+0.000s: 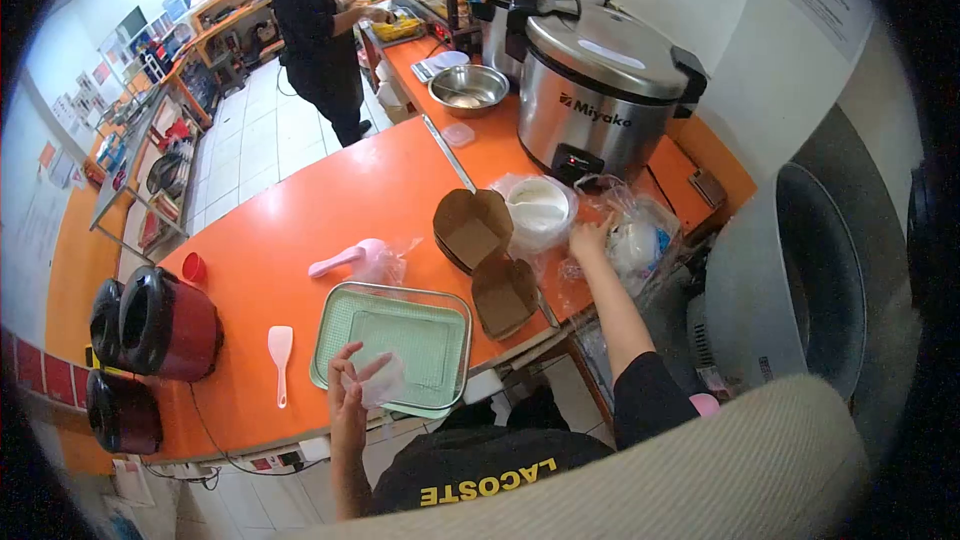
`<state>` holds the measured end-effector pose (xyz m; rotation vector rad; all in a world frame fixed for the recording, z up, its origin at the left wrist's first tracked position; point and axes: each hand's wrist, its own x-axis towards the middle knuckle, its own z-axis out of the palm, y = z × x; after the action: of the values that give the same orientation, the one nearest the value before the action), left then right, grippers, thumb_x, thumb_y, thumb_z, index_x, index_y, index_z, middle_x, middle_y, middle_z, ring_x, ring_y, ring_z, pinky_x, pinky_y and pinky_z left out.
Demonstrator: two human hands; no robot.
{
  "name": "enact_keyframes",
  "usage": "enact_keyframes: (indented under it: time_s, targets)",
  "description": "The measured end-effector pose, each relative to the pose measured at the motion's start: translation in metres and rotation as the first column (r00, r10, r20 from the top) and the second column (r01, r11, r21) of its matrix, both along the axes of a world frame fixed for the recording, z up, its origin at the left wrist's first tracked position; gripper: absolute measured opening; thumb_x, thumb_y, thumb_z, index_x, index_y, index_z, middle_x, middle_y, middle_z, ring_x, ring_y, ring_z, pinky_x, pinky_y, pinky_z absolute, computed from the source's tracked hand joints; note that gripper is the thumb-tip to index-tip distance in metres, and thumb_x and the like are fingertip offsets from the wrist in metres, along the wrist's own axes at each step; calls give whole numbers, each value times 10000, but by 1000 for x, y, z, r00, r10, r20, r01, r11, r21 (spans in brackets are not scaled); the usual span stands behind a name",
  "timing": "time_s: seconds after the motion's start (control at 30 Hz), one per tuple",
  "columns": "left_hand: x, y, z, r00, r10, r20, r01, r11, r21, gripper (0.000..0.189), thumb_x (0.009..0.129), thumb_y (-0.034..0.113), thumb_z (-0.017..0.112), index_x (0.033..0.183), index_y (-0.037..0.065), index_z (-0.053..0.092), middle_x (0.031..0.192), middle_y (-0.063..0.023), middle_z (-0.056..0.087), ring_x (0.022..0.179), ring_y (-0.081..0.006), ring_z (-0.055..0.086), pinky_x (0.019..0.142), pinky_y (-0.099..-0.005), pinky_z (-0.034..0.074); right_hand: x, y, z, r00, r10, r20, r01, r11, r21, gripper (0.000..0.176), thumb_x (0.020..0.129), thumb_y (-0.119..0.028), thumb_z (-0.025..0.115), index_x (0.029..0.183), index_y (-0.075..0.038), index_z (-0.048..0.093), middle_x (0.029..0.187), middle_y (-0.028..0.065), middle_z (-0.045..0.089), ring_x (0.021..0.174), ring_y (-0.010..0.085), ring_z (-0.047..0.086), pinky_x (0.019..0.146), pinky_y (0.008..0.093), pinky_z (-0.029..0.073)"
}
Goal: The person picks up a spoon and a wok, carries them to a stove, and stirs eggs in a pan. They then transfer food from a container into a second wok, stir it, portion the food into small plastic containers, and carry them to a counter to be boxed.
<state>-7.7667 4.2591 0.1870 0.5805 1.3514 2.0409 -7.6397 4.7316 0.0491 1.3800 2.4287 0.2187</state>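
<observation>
My left hand [348, 390] is raised over the near left part of a green-lined tray [320, 345], holding a small, thin piece of translucent plastic [384, 380] at its fingers. Out to the right, my right hand [590, 238] reaches down between a white tub [538, 202] in a plastic bag and a clear plastic bag [636, 240] with white and blue things inside. Its fingers are bent together; I cannot tell what they grip. Two brown paper food boxes [474, 232] [503, 295] stand open beside the tub, left of my right hand.
On the orange table [270, 240] lie a pink-handled scoop [345, 258], a pale pink rice paddle [280, 360] and a red cup [194, 267]. Rice cookers [605, 90] [170, 325] stand right and left. A steel bowl [468, 90] is farther back. Another person [318, 35] stands beyond the table.
</observation>
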Motion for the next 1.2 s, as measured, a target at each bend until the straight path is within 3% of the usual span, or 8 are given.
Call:
enact_keyframes:
  time_s: [0.23,0.33,0.53,0.77,0.87,1.03,1.1,1.2]
  targets:
    - [-3,-7,-8,999,0,37,1,999,-34,369,831,334,616,962,100,363,1293,-123,316,1189,-395,458,869,-479,509,4,5,24,996,20,-82,-31,991,-134,584,670,-405,700,1147,-83,602,1322,140,451,1262,334,380,1021,680,142]
    - [-5,1,-6,1000,-22,16,23,998,-63,361,842,336,605,984,97,375,1299,-120,319,1194,-379,460,882,-452,501,9,1,46,996,57,-66,-70,973,-218,714,576,-479,755,1136,-64,601,1293,154,471,1246,335,398,1031,651,173]
    - [-7,26,0,985,-145,-89,139,987,-79,464,810,420,631,1023,91,383,1305,-127,322,1188,-399,457,892,-471,491,20,-5,37,952,205,-228,-240,961,-137,669,558,-506,760,1030,-44,653,1145,148,586,1106,340,534,1031,643,171]
    - [2,34,3,971,-207,-117,196,976,-97,473,808,445,628,1033,92,409,1298,-121,342,1192,-365,467,883,-448,474,17,-34,-4,963,238,-123,-221,965,142,277,812,-145,454,943,-70,686,1040,159,616,1036,300,578,997,712,80]
    - [5,30,4,971,-207,-122,195,975,-105,480,806,446,631,1043,90,413,1298,-120,341,1187,-366,470,888,-451,468,15,-27,-19,944,230,-238,-188,964,186,263,815,-150,462,917,-73,691,1027,136,619,1007,298,586,1008,702,80]
    - [6,20,5,976,-179,-126,165,979,-116,482,809,436,633,1061,87,415,1301,-119,333,1183,-363,473,905,-449,457,31,-38,8,899,416,-138,-396,906,149,247,829,-148,460,930,-81,676,987,94,628,975,274,596,1006,695,137]
    - [5,17,2,977,-173,-127,159,981,-114,476,815,435,627,1063,87,416,1300,-123,334,1182,-358,476,905,-442,456,36,-44,16,891,436,-128,-425,899,107,363,709,-278,575,999,-65,632,1009,93,622,997,272,586,1013,677,159]
    - [3,18,-1,972,-182,-147,166,979,-116,474,818,438,621,1064,87,418,1300,-125,335,1181,-350,479,901,-436,454,39,-50,35,903,426,-63,-426,905,10,844,477,-527,799,1115,-31,553,1074,100,605,1051,275,561,1031,645,175]
